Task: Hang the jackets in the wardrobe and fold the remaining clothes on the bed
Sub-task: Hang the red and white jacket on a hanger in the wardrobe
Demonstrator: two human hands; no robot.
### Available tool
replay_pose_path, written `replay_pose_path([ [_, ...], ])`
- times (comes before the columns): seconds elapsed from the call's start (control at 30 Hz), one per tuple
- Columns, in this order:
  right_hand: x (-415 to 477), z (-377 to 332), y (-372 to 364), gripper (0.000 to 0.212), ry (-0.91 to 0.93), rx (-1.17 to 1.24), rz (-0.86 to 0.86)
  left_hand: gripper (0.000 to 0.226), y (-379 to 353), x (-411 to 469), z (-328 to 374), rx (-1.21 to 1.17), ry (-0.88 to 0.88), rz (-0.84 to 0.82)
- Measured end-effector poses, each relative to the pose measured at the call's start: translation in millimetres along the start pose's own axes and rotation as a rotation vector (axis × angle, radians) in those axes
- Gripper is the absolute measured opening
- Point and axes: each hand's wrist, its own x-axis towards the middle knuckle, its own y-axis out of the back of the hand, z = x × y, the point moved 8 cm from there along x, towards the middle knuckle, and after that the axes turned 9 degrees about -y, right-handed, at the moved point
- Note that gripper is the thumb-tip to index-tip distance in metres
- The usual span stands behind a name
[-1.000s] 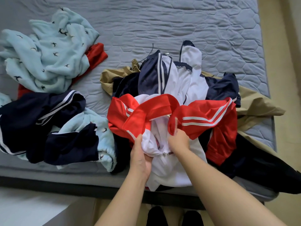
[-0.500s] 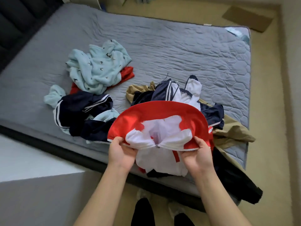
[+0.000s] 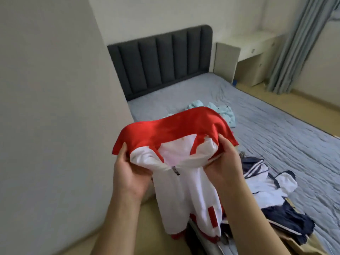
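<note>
1. At the centre of your view you hold the red and white jacket up by its collar, and its white body hangs toward 6 o'clock
2. Your left hand grips the collar edge on the 9 o'clock side, fingers curled under the cloth and thumb on top. Your right hand clasps the 3 o'clock side the same way
3. Half a second ago you looked down on the mattress with the jacket just over the pile. Now your view has swung up to the headboard at 12 o'clock, and a pale panel fills 9 o'clock
4. That suggests the hanging step is under way, though you cannot tell whether the panel is the wardrobe
5. On the bed, the navy and white garment at 4 o'clock and the pale blue garment at 1 o'clock lie unfolded, so folding is not yet begun
</note>
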Motion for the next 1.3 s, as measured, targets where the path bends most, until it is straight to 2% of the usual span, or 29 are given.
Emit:
replay_pose_path([
  [0.07,-5.6,36.9,-28.8,0.042,-0.078,-0.061,-0.067,0.041,25.4,-25.0,40.1,-0.04,-0.071,0.057],
  [0.13,-15.6,84.4,-53.1,0.034,-0.174,-0.114,-0.105,0.036,59.2,-55.3,81.6,-0.089,-0.158,0.109],
  [0.2,-31.5,135.7,-74.0,0.026,-0.27,-0.17,-0.142,0.038,96.2,-90.3,120.3,-0.128,-0.258,0.147],
  [0.4,-118.7,298.2,-117.8,0.038,-0.54,-0.293,-0.295,0.043,214.6,-230.6,215.3,-0.188,-0.517,0.305],
  [0.53,-206.0,414.0,-128.9,0.03,-0.72,-0.377,-0.365,0.056,301.7,-351.2,267.9,-0.135,-0.677,0.46],
  [0.6,-254.9,472.6,-134.3,0.034,-0.796,-0.439,-0.424,0.048,344.8,-419.1,294.9,-0.103,-0.741,0.599],
  [0.7,-332.4,554.8,-145.8,0.027,-0.907,-0.528,-0.533,0.038,403.1,-518.1,323.0,-0.11,-0.8,0.826],
  [0.8,-405.4,630.1,-152.5,0.024,-1.024,-0.602,-0.585,0.028,449.4,-608.6,344.0,-0.153,-0.935,0.99],
  [0.97,-513.4,744.6,-151.2,0.026,-1.207,-0.799,-0.724,0.043,517.2,-721.9,365.1,-0.345,-0.999,1.06],
  [1.1,-586.1,834.0,-144.3,0.016,-1.327,-0.907,-0.874,0.032,558.8,-795.4,389.6,-0.435,-1.269,1.168],
  [1.2,-639.9,900.4,-143.7,0.007,-1.442,-0.93,-0.973,0.037,591.1,-839.0,409.4,-0.457,-1.389,1.281],
  [1.3,-691.9,962.1,-150.5,0.01,-1.555,-1.016,-1.06,0.039,620.0,-880.6,435.7,-0.43,-1.503,1.384],
])
